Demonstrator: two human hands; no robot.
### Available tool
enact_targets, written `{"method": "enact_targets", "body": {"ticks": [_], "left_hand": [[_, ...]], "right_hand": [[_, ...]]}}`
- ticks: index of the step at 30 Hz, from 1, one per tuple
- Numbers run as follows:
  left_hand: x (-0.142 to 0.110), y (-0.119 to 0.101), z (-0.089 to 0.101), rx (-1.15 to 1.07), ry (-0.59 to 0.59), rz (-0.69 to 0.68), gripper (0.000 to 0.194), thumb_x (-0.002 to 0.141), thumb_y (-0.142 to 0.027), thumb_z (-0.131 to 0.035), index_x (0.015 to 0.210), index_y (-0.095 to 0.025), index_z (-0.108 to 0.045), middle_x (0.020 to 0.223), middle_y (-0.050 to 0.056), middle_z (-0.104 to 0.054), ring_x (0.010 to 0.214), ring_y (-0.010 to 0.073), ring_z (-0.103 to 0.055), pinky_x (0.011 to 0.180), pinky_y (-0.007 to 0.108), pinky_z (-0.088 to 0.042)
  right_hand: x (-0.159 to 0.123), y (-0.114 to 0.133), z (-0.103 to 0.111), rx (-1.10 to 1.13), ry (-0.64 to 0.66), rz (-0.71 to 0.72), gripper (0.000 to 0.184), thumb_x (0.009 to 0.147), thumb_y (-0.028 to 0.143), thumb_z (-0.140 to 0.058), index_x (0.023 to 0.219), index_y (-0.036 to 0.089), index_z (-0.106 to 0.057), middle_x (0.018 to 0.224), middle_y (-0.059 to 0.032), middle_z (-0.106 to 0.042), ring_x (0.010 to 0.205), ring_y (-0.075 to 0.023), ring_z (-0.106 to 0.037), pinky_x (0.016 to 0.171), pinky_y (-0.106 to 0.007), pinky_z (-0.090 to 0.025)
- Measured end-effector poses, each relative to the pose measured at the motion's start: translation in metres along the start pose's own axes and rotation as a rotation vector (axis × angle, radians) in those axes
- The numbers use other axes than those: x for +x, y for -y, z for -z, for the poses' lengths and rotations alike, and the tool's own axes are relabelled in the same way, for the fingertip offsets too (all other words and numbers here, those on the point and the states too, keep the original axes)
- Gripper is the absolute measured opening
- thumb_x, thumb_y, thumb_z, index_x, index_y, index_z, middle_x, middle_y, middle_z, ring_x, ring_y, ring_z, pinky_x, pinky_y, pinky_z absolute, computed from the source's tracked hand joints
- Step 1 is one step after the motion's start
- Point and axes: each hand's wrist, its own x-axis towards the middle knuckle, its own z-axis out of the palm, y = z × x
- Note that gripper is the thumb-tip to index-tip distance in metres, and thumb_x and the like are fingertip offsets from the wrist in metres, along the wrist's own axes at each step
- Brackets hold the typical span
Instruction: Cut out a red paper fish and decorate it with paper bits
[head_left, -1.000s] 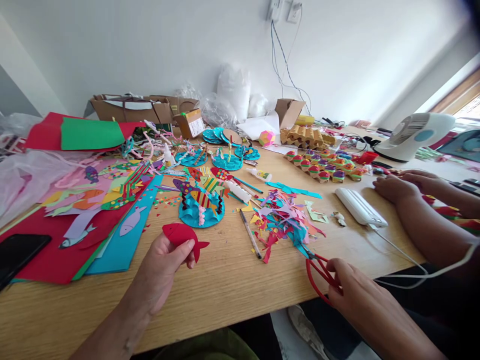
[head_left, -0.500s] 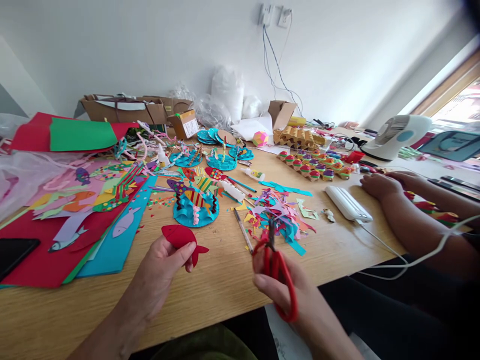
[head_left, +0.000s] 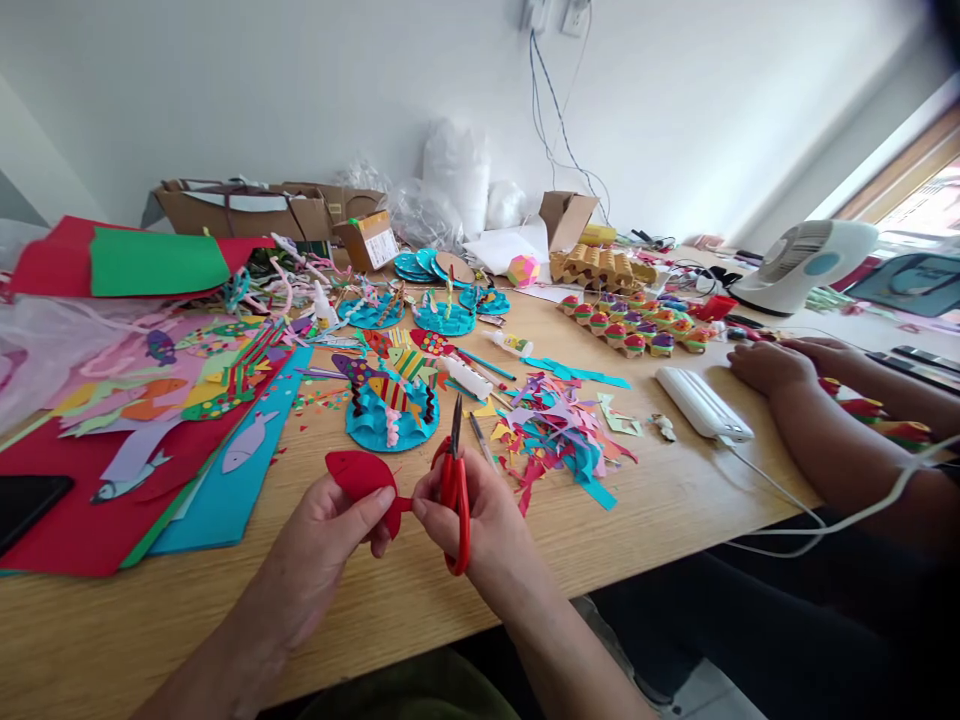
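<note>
A red paper fish (head_left: 358, 473) is pinched between the thumb and fingers of my left hand (head_left: 330, 530), above the near part of the wooden table. My right hand (head_left: 480, 520) holds red-handled scissors (head_left: 456, 490) with the blades pointing up and away. The right thumb and fingertip also touch the fish's tail. Just beyond my hands stands a blue paper-plate craft (head_left: 401, 428) with striped and spotted paper fish on it. Right of the scissors lies a pen (head_left: 482, 440), beside a heap of coloured paper scraps (head_left: 562, 430).
Coloured paper sheets (head_left: 67, 520) with cut fish lie at the left, near a dark phone (head_left: 30, 505). On the right are a white power bank (head_left: 701, 402) with a cable, painted egg-carton pieces (head_left: 637, 325), a fan (head_left: 806, 265) and another person's forearms (head_left: 832, 430).
My right hand has moved left with the scissors, from beside the scraps to the fish's tail. A red scrap now shows at the heap's near edge. The left hand keeps its hold.
</note>
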Motion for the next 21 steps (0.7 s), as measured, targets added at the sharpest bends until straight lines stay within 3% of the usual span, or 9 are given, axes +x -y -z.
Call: {"method": "enact_targets", "body": {"ticks": [6,11,16,21], "left_hand": [[0.004,0.001,0.016,0.153,0.091,0.011,0.023,0.073,-0.036,-0.065,0.061,-0.018,-0.058,0.054,-0.002,-0.055,0.051,0.0110,-0.046,0.046,0.021,-0.039],[0.006,-0.005,0.012,0.190,0.122,0.012,0.023,0.069,-0.035,-0.066,0.057,-0.018,-0.058,0.050,-0.002,-0.053,0.047,0.0103,-0.043,0.045,0.021,-0.036],[0.002,-0.011,0.007,0.068,0.081,0.049,0.023,0.066,-0.034,-0.071,0.056,-0.018,-0.058,0.049,-0.002,-0.054,0.047,0.0103,-0.045,0.043,0.020,-0.036],[-0.003,-0.010,0.006,-0.094,0.019,0.072,0.023,0.067,-0.031,-0.073,0.056,-0.017,-0.059,0.050,-0.003,-0.055,0.049,0.0094,-0.047,0.043,0.018,-0.037]], "right_hand": [[-0.001,0.006,0.003,-0.006,0.024,-0.011,0.018,0.062,0.019,-0.061,0.071,0.021,-0.046,0.065,0.0049,-0.055,0.055,-0.0092,-0.046,0.052,-0.022,-0.033],[-0.002,0.008,0.002,0.010,0.062,-0.024,0.021,0.063,0.019,-0.066,0.071,0.020,-0.046,0.067,0.0046,-0.055,0.057,-0.0092,-0.047,0.053,-0.022,-0.035],[-0.005,0.007,0.011,0.000,0.041,0.002,0.025,0.071,0.033,-0.068,0.075,0.019,-0.048,0.066,0.0046,-0.051,0.057,-0.0094,-0.045,0.054,-0.023,-0.036],[-0.011,-0.006,0.018,-0.212,0.016,0.017,0.027,0.083,0.042,-0.053,0.070,0.020,-0.044,0.061,0.0038,-0.047,0.056,-0.0113,-0.044,0.053,-0.024,-0.034]]}}
